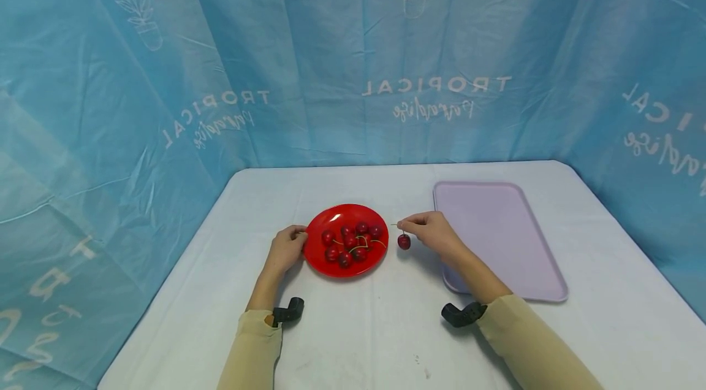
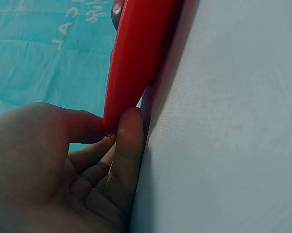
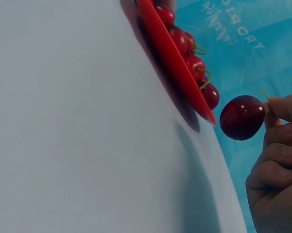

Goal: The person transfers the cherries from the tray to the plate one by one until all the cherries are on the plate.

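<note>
A round red plate [image 1: 320, 262] on the table carries several dark red cherries [image 1: 344, 259], some with green stems. My left hand [image 1: 287, 248] pinches the plate's left rim; in the left wrist view the thumb lies on the upper side and a finger [image 2: 128, 141] underneath. Between thumb and fingertips my right hand [image 1: 436, 233] pinches the stem of a single cherry [image 3: 242, 117]. This cherry [image 1: 404, 241] hangs just right of the plate, apart from it and above the table.
A pale purple rectangular tray [image 1: 502, 237] lies on the right of the white-covered table [image 1: 353, 335], partly behind the right hand and forearm. Blue printed curtains [image 1: 331, 59] stand behind and on both sides. Each wrist wears a black camera mount [image 1: 463, 314].
</note>
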{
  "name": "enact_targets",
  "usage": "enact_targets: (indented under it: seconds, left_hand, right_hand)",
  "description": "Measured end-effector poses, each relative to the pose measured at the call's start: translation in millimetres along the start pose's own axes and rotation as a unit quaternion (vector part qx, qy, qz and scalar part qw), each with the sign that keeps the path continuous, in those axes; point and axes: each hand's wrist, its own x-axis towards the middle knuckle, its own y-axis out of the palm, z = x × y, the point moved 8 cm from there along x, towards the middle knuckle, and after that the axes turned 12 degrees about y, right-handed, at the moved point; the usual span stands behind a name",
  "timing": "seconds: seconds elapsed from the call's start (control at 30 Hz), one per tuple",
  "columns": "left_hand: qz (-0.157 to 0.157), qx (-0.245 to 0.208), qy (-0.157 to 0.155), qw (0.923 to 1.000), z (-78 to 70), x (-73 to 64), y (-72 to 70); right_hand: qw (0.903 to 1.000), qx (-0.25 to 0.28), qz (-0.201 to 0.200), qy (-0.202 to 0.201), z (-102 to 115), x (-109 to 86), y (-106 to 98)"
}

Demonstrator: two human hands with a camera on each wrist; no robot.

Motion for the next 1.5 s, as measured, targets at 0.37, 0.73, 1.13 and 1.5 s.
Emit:
enact_targets:
  seconds: [0.37,0.73,1.13,1.5]
  left_hand:
    - [-0.001,0.004,0.0,1.0,2.2,-1.2,-0.4]
    - [-0.003,0.0,0.0,1.0,-3.1,0.7,-2.5]
    - [-0.004,-0.004,0.004,1.0,-0.7,1.5,-0.9]
    - [-0.008,0.015,0.001,0.9999,0.7,1.9,-1.7]
  right_hand:
    - [0.9994,0.034,0.009,0.006,7.3,10.4,24.8]
    - [0.9978,0.065,0.008,-0.007,12.9,14.1,42.0]
    - [0.9974,0.07,-0.016,-0.004,7.6,16.9,57.2]
    - [0.9966,0.081,-0.004,-0.016,6.3,14.1,58.9]
